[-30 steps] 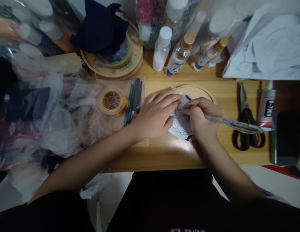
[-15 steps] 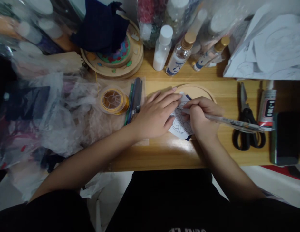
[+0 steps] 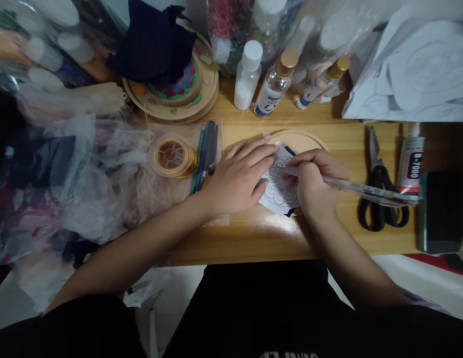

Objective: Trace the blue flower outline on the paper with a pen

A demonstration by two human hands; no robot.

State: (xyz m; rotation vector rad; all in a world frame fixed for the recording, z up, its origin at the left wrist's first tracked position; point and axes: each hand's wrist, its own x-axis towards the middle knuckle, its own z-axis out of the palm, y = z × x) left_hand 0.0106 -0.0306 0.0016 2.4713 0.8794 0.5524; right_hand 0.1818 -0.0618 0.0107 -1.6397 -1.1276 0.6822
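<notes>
One table [image 3: 253,243], wood, its near edge bare at centre. Near right: one phone [image 3: 440,211], dark, lying flat; left of it, one pair of scissors [image 3: 381,181], black-handled, blades to the far side; one glue tube [image 3: 411,166], labelled B-7000.

Centre: one paper [image 3: 278,199], white, with a flower line drawing, dark cloth [image 3: 290,150] showing at its edges, over a pale disc [image 3: 302,139]. Left hand [image 3: 242,179]: palm down, fingers slightly apart, tips on the paper's left side. Right hand [image 3: 317,184]: fingers clamped on one pen [image 3: 358,188], tip end over the drawing; contact cannot be told.

Left: several slim pens [image 3: 207,154]; one spool [image 3: 172,156], yellow; clear bags [image 3: 93,189].

Far: one round board [image 3: 207,102], navy fabric [image 3: 149,47] on top; one white-capped bottle [image 3: 248,74]; two gold-capped bottles [image 3: 272,89]; paper sheets [image 3: 421,74], far right.
</notes>
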